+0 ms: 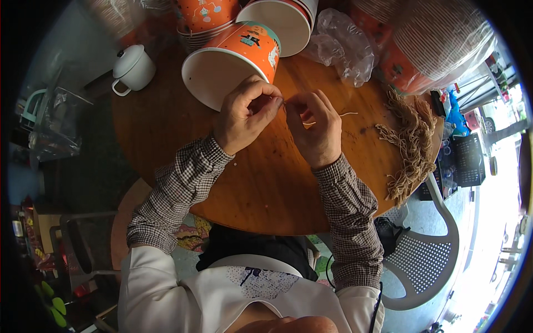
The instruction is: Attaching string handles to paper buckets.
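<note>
While the left hand (247, 114) pinches finger to thumb (on what, I cannot tell), the right hand (316, 127) grasps a pale string (349, 114) above the wooden table (261, 183), between the tipped orange paper bucket (244, 41), left, and tan cord bundle (413, 144), right.

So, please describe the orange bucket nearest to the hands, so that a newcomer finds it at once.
Start at the round wooden table. On its far part, beyond the left hand, an orange bucket lies with its white opening toward the near edge. Unlike the orange bucket stack behind it, this one is partly covered by that hand.
</note>
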{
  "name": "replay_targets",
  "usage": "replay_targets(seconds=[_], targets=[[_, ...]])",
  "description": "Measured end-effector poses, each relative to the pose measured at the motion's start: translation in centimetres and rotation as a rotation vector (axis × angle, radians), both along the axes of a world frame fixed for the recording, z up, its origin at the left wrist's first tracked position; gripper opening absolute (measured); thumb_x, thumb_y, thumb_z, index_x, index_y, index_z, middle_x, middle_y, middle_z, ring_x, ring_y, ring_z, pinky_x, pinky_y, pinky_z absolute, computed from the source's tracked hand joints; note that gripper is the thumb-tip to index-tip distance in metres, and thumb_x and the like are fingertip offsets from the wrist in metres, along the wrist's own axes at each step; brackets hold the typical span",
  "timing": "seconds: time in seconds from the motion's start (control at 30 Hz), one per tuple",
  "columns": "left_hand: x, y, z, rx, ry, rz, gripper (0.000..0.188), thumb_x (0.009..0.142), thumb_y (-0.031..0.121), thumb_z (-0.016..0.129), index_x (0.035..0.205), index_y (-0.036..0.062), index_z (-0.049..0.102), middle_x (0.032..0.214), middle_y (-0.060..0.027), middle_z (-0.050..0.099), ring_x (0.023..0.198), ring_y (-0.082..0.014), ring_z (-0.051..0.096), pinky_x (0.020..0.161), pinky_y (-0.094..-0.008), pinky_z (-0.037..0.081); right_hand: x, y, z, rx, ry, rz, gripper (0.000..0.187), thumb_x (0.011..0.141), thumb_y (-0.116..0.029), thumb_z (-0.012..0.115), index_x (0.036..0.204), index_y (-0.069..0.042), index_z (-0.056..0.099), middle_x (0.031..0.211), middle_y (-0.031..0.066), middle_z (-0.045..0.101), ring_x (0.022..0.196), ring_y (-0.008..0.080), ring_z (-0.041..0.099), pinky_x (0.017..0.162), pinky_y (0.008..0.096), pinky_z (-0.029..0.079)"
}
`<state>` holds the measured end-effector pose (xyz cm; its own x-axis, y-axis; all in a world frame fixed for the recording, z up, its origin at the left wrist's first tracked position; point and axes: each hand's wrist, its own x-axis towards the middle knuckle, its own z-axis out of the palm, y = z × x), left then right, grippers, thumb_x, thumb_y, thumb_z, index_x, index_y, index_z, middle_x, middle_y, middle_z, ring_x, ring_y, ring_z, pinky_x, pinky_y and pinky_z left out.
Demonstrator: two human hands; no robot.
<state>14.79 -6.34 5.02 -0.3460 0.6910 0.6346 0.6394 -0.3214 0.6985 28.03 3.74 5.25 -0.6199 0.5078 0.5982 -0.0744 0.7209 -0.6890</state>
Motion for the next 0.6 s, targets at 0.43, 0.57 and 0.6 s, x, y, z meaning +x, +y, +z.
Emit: replay_targets(seconds=[0.43,0.57,0.6], targets=[[0.9,0.1,0.4,0.093,0.213,0.131,0.008,0.085,0.001,0.065,0.091,0.0031,0.061,0.084,-0.0049,0.057,0.071,-0.0136,0.059,0.058,-0.0262,0.046,-0.2,-0.2,-0.4,-0.265,0.007,0.074,0.011,0.08,-0.006,0.066,0.087,-0.001,0.06,0.081,0.0086,0.06,0.067,0.0199,0.061,0.061,0.029,0.05],[1.2,0.2,0.0,0.129,0.219,0.17,0.006,0.087,0.004,0.065,0.092,0.0033,0.062,0.083,-0.0055,0.057,0.071,-0.0135,0.058,0.059,-0.0249,0.046,-0.2,-0.1,-0.9,-0.357,0.032,0.132,0.012,0.086,-0.009,0.066,0.091,0.001,0.061,0.086,0.0061,0.064,0.072,0.0128,0.061,0.063,0.0259,0.05],[1.1,0.1,-0.1,0.091,0.051,0.136,0.007,0.087,0.005,0.065,0.093,0.0033,0.061,0.083,-0.0056,0.058,0.071,-0.0132,0.059,0.06,-0.0245,0.046,-0.4,-0.2,-1.0,-0.643,0.083,0.242,0.013,0.087,-0.01,0.066,0.092,0.001,0.062,0.086,0.004,0.065,0.074,0.0101,0.06,0.064,0.0247,0.05]])
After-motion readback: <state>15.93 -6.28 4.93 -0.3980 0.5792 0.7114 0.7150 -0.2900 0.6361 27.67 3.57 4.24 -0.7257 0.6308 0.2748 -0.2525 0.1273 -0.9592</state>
